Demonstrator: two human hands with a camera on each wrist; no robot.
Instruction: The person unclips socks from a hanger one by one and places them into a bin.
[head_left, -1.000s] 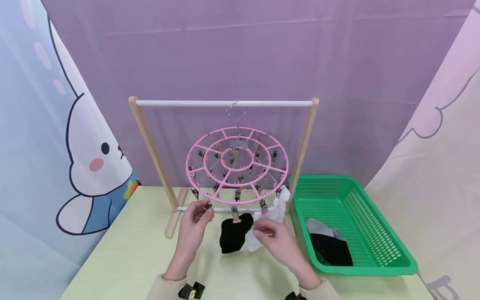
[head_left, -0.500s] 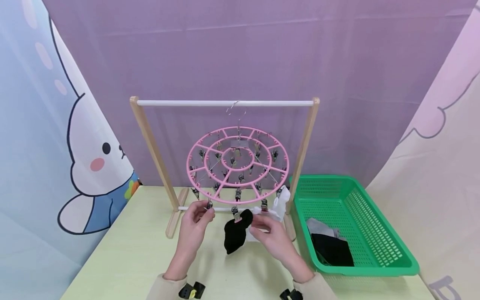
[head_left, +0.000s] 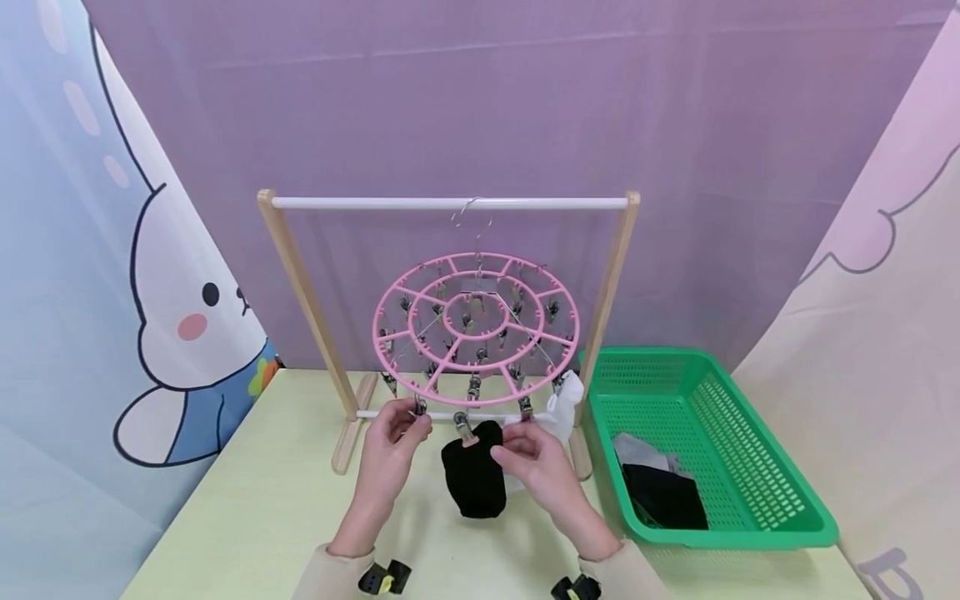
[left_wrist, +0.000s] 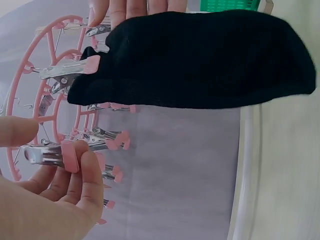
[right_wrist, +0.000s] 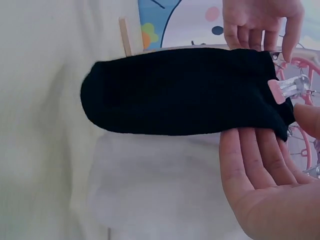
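A black sock (head_left: 475, 483) hangs from the near side of a pink round hanger (head_left: 495, 403), with 1 pink-tipped clip (right_wrist: 287, 88) biting its cuff near the middle and the toe dangling above the tabletop (head_left: 247, 500). The right hand (head_left: 542, 462) holds the cuff's side edge, its fingers lying behind the fabric and the thumb in front; whether the thumb presses hard I cannot tell. The left hand (head_left: 390, 442) has its fingers curled round an empty clip (left_wrist: 50, 156) on the same hanger, just beside the sock and not touching it. The sock looks thin, light and limp, so it should fold and swing at the slightest tug, with little risk of breaking; the cuff's free corners seem the best place to take hold, since pulling at the toe could drag the fabric out of the clip. The clips look springy and hang loosely, so they probably need steadying by the metal ends. A white item (head_left: 567, 400) hangs behind the right hand, and the green basket (head_left: 750, 540) on that side holds a gray cloth (head_left: 637, 452) and a dark cloth (head_left: 666, 497).
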